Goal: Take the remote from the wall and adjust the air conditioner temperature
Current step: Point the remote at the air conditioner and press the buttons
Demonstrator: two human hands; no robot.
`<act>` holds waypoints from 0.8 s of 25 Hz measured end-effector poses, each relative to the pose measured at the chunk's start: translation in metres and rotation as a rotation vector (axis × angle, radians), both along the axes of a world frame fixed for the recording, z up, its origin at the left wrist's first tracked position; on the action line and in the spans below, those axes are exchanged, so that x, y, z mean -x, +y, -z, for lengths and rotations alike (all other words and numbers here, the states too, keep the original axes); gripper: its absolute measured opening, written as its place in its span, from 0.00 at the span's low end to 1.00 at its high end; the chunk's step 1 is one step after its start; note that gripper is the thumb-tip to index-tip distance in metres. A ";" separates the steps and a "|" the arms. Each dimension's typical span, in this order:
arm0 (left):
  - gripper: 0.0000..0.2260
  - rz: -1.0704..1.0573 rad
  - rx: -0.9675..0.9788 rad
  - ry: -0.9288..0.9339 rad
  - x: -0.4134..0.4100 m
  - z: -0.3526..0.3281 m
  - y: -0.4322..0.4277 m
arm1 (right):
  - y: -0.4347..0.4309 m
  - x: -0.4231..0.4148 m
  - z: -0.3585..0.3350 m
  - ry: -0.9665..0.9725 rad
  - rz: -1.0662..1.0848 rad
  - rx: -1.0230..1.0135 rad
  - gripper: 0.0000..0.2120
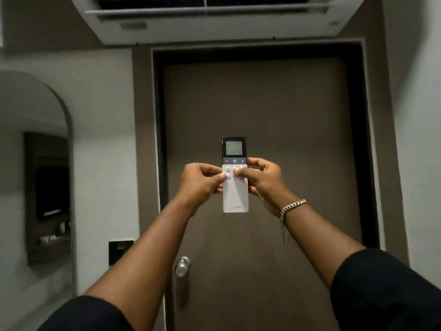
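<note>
A white remote [235, 197] with a dark top and a small lit screen is held upright at arm's length in front of the door. My left hand [201, 181] grips its left edge, thumb resting on the left buttons. My right hand [259, 179] grips the right edge, its thumb pressed on the right-hand buttons below the minus, power and plus row. A silver bracelet circles my right wrist. The white air conditioner [214, 22] hangs above the door, its vent flap open.
A brown door [274, 115] in a dark frame fills the middle, with a silver knob [182, 266] low on its left. A black wall panel [120, 250] sits left of the door. An arched opening [38, 163] with a recessed shelf lies at the left.
</note>
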State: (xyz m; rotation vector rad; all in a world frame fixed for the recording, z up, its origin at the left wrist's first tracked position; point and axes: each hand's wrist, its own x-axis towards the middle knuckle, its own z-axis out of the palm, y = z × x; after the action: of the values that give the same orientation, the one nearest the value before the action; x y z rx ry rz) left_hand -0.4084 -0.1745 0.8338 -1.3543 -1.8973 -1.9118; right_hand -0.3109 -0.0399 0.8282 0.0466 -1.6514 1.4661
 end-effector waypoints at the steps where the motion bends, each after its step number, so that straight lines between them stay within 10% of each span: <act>1: 0.09 0.002 -0.011 0.017 -0.003 -0.013 -0.002 | -0.001 -0.001 -0.012 0.028 -0.012 -0.008 0.11; 20: 0.10 0.020 -0.021 0.093 -0.022 -0.058 -0.001 | -0.002 -0.016 -0.059 0.126 0.013 -0.076 0.13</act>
State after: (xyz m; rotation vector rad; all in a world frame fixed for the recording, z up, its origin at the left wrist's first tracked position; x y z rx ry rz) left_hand -0.3866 -0.1757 0.8916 -1.4345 -1.8229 -1.8386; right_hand -0.2952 -0.0414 0.8874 0.1668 -1.6008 1.3623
